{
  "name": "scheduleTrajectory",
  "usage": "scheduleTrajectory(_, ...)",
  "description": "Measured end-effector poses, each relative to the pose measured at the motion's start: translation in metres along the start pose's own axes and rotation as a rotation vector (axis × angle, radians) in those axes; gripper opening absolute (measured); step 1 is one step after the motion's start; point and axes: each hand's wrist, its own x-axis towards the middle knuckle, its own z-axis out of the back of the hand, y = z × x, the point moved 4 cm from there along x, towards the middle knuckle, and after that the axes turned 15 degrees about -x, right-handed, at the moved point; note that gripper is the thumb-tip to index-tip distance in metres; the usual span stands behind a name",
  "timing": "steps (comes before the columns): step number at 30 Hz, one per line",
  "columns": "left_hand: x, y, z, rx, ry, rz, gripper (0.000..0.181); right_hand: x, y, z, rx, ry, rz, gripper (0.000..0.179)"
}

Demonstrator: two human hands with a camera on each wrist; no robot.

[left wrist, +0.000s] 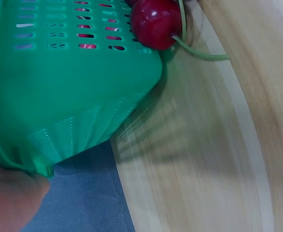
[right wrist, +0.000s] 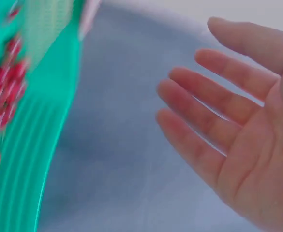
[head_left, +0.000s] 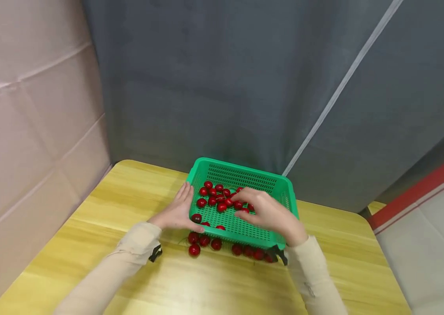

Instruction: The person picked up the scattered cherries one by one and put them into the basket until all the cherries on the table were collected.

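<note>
A green plastic basket (head_left: 245,233) stands on the table with red cherries (head_left: 212,201) inside. My left hand (head_left: 176,210) rests against its left side, fingers fairly straight along the rim and thumb at the front corner. In the left wrist view, part of that hand (left wrist: 10,198) touches the basket's rim. My right hand (head_left: 269,214) is over the basket's right part, near the cherries. The right wrist view shows that hand (right wrist: 238,130) with fingers extended and spread, its palm bare. There the basket (right wrist: 39,145) and cherries are blurred.
Several cherries (head_left: 194,250) lie on the wooden table (head_left: 190,284) along the basket's front side; one with a green stem (left wrist: 204,55) shows up close. Dark grey curtain (head_left: 206,87) hangs behind the table. A pale wall covering (head_left: 29,131) stands at left.
</note>
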Motion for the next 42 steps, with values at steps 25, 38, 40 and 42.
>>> scheduleTrajectory(25,0.006,0.003,0.003,-0.027,-0.001,-0.013,0.131,0.011,0.071,-0.185,-0.347,0.008,0.107,0.020)
scheduleTrajectory(38,0.008,0.006,0.002,-0.013,0.004,-0.005,0.132,-0.005,0.061,-0.184,-0.261,-0.031,0.094,0.007)
scheduleTrajectory(40,0.008,0.006,0.002,-0.008,0.005,-0.001,0.133,-0.010,0.061,-0.177,-0.245,-0.025,0.108,0.008)
scheduleTrajectory(42,0.008,0.006,0.002,-0.012,0.001,-0.004,0.133,-0.016,0.061,-0.164,-0.222,-0.020,0.125,0.011)
